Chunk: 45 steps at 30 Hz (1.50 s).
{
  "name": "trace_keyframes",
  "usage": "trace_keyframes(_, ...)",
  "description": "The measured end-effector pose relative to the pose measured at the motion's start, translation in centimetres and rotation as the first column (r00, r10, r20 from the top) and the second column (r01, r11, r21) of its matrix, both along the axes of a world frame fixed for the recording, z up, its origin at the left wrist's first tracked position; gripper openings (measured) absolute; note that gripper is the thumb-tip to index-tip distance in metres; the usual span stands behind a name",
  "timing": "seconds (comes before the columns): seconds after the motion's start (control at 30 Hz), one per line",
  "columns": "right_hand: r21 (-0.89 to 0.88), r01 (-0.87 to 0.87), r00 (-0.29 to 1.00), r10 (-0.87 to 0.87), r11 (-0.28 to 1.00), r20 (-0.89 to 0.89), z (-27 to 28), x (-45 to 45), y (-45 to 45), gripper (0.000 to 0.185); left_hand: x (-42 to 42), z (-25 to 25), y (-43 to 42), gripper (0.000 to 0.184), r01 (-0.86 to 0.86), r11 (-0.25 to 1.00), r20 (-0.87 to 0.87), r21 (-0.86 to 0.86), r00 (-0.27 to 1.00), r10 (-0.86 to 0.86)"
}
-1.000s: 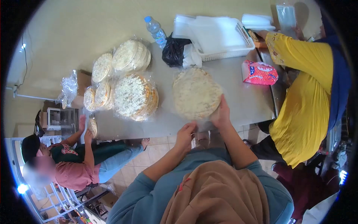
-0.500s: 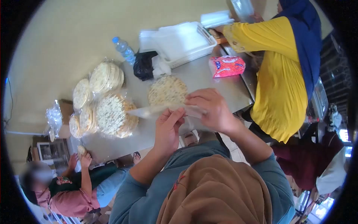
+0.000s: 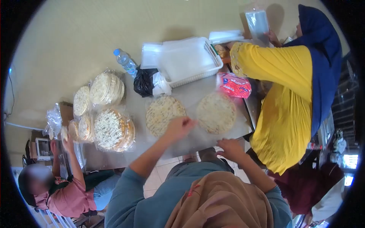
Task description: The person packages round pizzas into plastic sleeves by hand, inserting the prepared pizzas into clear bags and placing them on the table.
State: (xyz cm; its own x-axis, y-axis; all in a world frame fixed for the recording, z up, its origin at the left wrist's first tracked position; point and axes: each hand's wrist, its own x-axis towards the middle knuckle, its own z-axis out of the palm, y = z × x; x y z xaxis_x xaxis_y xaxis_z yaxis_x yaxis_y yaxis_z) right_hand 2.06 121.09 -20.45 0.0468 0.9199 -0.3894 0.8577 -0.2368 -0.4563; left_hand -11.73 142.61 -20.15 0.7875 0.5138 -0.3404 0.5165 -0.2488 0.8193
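Second disc (image 3: 216,113) now on table (image 3: 142,147)

Two round flatbreads (image 3: 216,113) side by side, left hand (image 3: 178,128) over one, right hand (image 3: 230,149) near the table (image 3: 190,86) edge

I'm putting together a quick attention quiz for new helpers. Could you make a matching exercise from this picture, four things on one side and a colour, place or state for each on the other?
Things:
1. bottle
2. basket
3. packet
4. right hand

Descriptions:
A. pink and red
B. by the table's near edge
C. blue-capped
D. white, holding pale sheets

Pairs: 1-C, 2-D, 3-A, 4-B
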Motion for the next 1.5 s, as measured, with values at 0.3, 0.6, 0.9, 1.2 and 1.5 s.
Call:
trace_keyframes(0.3,0.344,0.181,0.978,-0.206,0.921,0.036,-5.5,4.2,1.6,0.038,15.7,-7.7,18.9,0.048,0.407,0.414,-0.439,0.814,0.898,-0.020)
trace_keyframes(0.6,0.277,0.386,0.919,-0.339,0.880,-0.203,-5.5,6.6,-1.6,0.035,18.5,-9.5,24.0,0.023,0.437,0.454,-0.405,0.776,0.898,-0.172)
trace_keyframes(0.9,0.679,0.265,0.954,-0.291,0.685,-0.079,8.7,10.2,9.1,0.063,16.5,8.3,14.1,0.024,0.329,0.648,-0.016,0.687,0.898,-0.439)
trace_keyframes(1.2,0.228,0.779,0.423,-0.221,0.584,-0.879,9.1,7.9,11.6,0.023,2.9,4.5,11.9,0.111,0.736,0.355,0.798,-0.577,0.601,0.051)
trace_keyframes(1.5,0.068,0.924,0.167,-0.235,0.377,-0.958,3.8,5.0,7.8,0.022,-1.5,5.1,4.5,0.042,0.143,0.797,0.508,-0.587,0.831,0.226)
